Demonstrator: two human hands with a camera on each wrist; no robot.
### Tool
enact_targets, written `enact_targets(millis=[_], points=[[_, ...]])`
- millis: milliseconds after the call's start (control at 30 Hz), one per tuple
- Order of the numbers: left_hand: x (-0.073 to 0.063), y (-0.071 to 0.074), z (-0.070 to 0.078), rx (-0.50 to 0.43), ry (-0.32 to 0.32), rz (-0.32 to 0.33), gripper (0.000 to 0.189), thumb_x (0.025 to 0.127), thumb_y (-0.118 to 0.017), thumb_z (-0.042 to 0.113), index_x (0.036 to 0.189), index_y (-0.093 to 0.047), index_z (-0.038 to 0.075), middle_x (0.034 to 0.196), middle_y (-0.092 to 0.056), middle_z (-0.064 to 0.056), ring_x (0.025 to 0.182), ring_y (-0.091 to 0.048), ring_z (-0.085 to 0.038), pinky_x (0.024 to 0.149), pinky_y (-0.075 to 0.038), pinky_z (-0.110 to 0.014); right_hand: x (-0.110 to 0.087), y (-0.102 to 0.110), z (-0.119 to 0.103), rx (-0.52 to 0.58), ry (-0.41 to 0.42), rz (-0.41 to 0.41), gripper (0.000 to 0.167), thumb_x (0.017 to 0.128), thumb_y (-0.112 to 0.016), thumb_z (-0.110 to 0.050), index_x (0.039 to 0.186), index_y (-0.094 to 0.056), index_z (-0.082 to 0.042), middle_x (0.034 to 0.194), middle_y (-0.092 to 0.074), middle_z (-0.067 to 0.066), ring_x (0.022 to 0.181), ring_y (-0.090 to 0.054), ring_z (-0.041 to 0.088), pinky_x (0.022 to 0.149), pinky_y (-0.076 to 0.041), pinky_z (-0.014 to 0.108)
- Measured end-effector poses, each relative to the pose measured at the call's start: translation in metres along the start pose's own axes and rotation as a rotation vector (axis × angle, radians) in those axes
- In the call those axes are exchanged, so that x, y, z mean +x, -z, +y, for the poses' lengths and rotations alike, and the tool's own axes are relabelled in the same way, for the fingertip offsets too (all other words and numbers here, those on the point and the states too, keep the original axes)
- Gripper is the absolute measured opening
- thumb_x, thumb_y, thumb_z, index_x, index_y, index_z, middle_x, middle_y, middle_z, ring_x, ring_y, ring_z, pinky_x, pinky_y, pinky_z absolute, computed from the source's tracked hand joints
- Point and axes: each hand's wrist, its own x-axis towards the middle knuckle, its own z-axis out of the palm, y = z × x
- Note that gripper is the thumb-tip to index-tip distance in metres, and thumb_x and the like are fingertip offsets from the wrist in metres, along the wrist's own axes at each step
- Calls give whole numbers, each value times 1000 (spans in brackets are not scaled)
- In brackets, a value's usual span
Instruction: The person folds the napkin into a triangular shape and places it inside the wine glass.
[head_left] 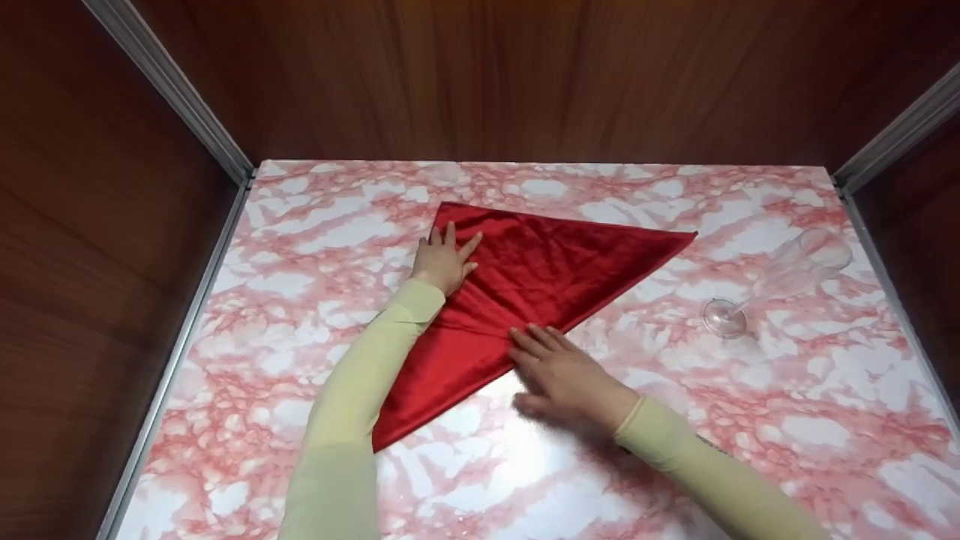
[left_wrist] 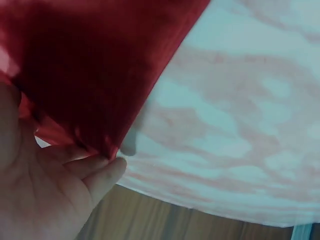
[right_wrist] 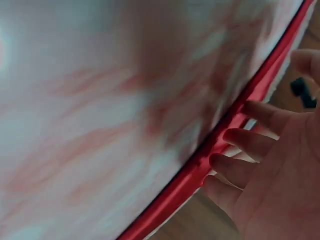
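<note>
Marbled tabletop point(head_left: 247, 360), two hands point(head_left: 441, 264) point(head_left: 566, 381) at one red cloth point(head_left: 551, 270), one glass point(head_left: 799, 266).

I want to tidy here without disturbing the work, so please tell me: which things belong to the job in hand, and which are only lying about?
In the job:
red satin-like cloth, touched by left hand and right hand
marble-patterned table, as work surface

Apparently just lying about:
clear champagne flute, untouched, apart from the cloth
small dark object, too unclear to name
</note>
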Motion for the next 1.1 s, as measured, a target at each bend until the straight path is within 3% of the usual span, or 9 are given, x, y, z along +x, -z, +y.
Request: enact_targets(millis=[167, 300, 467, 900, 1100], points=[[5, 4, 4, 8, -57, 25, 57, 101, -30, 50, 153, -9, 37, 156, -15, -18, 139, -20, -40, 107, -27, -55, 13, -6, -19, 69, 42, -69, 76, 89, -53, -60, 148, -37, -15, 154, -26, 14, 140, -19, 40, 111, -18, 54], [6, 3, 3, -55, -100, 17, 56, 101, -33, 47, 153, -12, 38, 157, -12, -16, 141, -16, -39, 106, -28, -57, 18, -10, -26, 114, 6, -124, 74, 88, -54, -61, 148, -38, -21, 156, -23, 10, 141, -15, 40, 109, -18, 58], [5, 4, -3, -74, -117, 27, 56, 101, -34, 46, 153, -15, 37, 157, -12, -16, 141, -16, -38, 106, -30, -55, 19, -9, -19, 116, -30, -128, 72, 88, -54, -61, 147, -40, -22, 156, -23, 8, 141, -15, 39, 109, -15, 61], [4, 7, -10, -75, -84, 10, 57, 100, -37, 48, 152, -17, 38, 156, -16, -18, 140, -21, -38, 95, -44, -52, 18, -3, 14, 92, -125, -45, 70, 86, -59, -60, 142, -48, -18, 154, -27, 9, 140, -18, 40, 107, -20, 62], [-2, 8, -6, -77, -21, -32, 59, 100, -36, 50, 153, -15, 36, 155, -15, -22, 139, -21, -41, 91, -46, -50, 14, 1, 28, 67, -147, -23, 71, 85, -59, -60, 140, -49, -17, 154, -27, 8, 140, -20, 39, 108, -19, 60]])
